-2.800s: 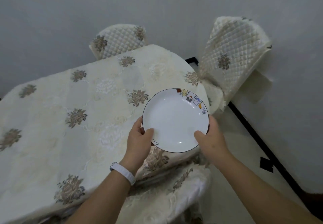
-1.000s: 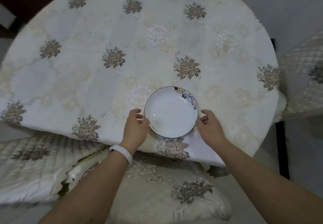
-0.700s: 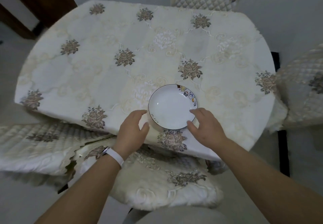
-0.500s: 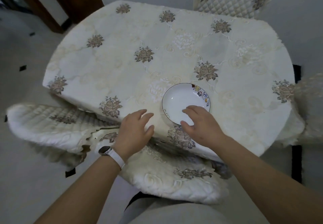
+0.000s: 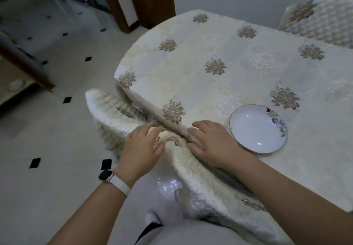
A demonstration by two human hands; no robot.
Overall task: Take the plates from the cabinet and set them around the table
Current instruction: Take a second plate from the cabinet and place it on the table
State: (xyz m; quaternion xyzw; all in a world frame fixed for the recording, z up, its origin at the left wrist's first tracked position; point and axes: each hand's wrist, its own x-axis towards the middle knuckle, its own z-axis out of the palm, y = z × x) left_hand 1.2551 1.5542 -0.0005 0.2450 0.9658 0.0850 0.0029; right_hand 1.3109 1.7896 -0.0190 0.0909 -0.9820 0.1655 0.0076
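Near chair [image 5: 112, 109], far chair [image 5: 321, 21], floor [image 5: 57, 135], door frame [image 5: 152, 1].
Both chairs carry cream quilted covers with brown floral motifs. The floor is pale tile with small black diamond insets. The door frame is brown wood, at the room's far side.

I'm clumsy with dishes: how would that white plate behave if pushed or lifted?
The plate looks glossy and glazed, so probably rigid, breakable and somewhat slippery. It lies flat and shallow, so it should slide rather than tip or roll. The soft tablecloth under it may drag or bunch when it is pushed.
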